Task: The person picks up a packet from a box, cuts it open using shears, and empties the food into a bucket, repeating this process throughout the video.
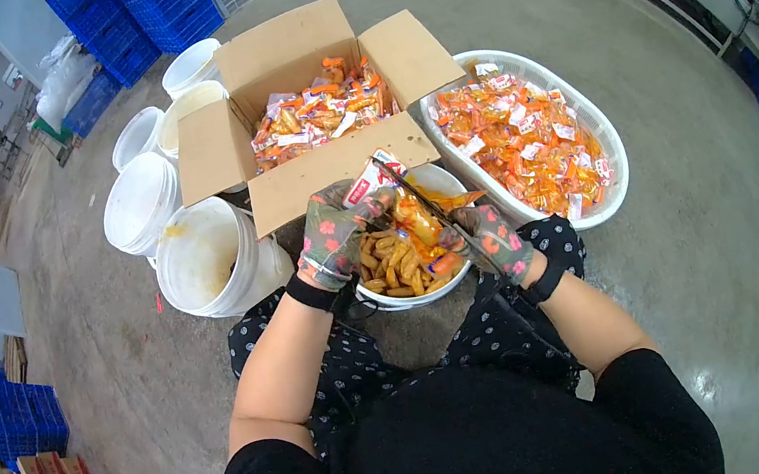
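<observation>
Left hand (331, 240) clamped on a snack packet (372, 182) | right hand (494, 239) gripping scissors (424, 204) — blades at the packet | both over white bucket (446, 178) of loose snacks

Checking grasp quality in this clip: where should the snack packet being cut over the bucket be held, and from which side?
Probably by its upper sealed end, from the left, as the left hand holds it. The snack packet hangs tilted over the bucket, and the scissors in the right hand cross it from the right, so that side needs room.

Bright, even light; fisheye warping, dark corners.
</observation>
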Demonstrator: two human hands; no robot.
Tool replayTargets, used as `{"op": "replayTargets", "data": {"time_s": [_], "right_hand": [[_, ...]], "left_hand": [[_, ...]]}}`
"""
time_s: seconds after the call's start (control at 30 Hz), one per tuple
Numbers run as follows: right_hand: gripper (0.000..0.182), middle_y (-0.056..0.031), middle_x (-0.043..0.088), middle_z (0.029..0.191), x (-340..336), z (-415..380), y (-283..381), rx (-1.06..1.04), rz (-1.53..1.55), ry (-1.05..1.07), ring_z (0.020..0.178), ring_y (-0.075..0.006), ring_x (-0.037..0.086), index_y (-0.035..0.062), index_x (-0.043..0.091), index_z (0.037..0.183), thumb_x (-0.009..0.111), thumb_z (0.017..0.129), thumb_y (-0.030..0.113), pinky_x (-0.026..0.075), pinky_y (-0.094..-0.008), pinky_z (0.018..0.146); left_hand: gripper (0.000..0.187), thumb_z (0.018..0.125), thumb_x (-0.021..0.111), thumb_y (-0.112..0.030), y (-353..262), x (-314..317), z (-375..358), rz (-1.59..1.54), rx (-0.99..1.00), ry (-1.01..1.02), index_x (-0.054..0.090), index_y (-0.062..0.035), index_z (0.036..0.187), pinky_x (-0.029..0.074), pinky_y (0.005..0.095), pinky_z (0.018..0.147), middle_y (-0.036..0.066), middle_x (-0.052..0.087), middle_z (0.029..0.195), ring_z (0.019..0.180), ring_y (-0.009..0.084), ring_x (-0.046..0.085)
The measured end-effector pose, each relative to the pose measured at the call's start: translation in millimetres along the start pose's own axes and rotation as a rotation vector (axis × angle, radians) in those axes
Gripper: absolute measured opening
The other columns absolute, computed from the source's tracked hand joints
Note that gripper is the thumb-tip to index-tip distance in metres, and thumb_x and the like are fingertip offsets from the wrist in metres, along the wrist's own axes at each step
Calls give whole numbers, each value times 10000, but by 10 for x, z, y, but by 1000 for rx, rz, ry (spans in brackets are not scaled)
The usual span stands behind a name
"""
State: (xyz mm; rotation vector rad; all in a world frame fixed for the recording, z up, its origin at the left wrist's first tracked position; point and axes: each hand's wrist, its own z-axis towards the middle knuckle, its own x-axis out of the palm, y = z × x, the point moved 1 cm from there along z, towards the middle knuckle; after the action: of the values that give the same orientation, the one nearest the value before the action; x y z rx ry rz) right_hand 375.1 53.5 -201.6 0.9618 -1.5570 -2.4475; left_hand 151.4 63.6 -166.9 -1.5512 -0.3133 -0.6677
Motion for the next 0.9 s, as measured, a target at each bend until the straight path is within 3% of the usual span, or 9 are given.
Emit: {"op": "replayTargets", "data": {"time_s": [0.07,0.1,0.27,0.37,0.53,0.57,0.77,0.83,0.9], "right_hand": [[374,-143,599,780,-11,55,-163,25,-77,-36,700,-194,568,-32,572,918,577,795,321,455,-294,619],[376,-158,604,779,-214,98,128,425,-253,266,702,-204,576,-33,587,879,575,793,334,454,-305,611],[380,-104,617,706,-520,-115,-3,402,-287,220,607,-175,577,-33,603,862,599,773,337,457,-296,582],[388,-76,610,728,-423,-122,-301,287,-57,-98,651,-156,578,-35,578,913,683,711,280,474,-274,565],[655,-117,580,988,-212,169,-448,284,-244,-215,856,-178,563,-16,468,1078,792,569,241,482,-295,704],[648,-192,580,922,-140,235,-465,14,-269,-264,821,-322,573,-51,443,1101,671,686,391,465,-370,720],[390,-186,579,933,-167,255,-515,153,-424,-372,846,-293,581,14,497,1043,623,701,151,473,-357,718],[333,-173,584,922,-448,220,-383,296,-98,-449,874,-285,579,2,521,1023,595,714,103,464,-349,753],[286,-164,593,911,-822,86,-534,136,-531,-552,834,-266,582,-8,531,1045,502,770,62,460,-329,728]], "left_hand": [[200,733,591,-34,5,-135,72,289,-14,-67,562,55,909,470,225,605,103,614,788,673,145,566],[191,721,595,-27,36,-240,113,577,-24,-131,568,58,889,457,225,581,91,615,762,667,147,564],[114,716,588,-85,98,-445,212,1404,201,-196,530,-25,793,444,370,577,169,579,688,662,305,582],[130,683,556,1,153,-383,296,1639,370,-33,523,-36,803,437,323,540,131,566,671,623,272,568],[99,703,529,-80,198,14,454,1778,295,234,503,-52,795,446,402,598,157,572,709,694,338,572],[113,713,515,-86,188,187,455,1861,277,262,514,-49,820,450,394,608,160,570,710,694,335,573],[201,723,536,-87,243,323,674,1836,149,403,529,-44,920,469,344,708,142,580,854,831,291,571],[235,718,558,-64,67,144,867,1477,89,427,544,-48,952,469,330,716,107,592,869,825,241,580],[201,738,543,-35,-275,-145,1207,1491,194,338,572,-48,936,453,275,697,56,596,842,774,156,550]]}}
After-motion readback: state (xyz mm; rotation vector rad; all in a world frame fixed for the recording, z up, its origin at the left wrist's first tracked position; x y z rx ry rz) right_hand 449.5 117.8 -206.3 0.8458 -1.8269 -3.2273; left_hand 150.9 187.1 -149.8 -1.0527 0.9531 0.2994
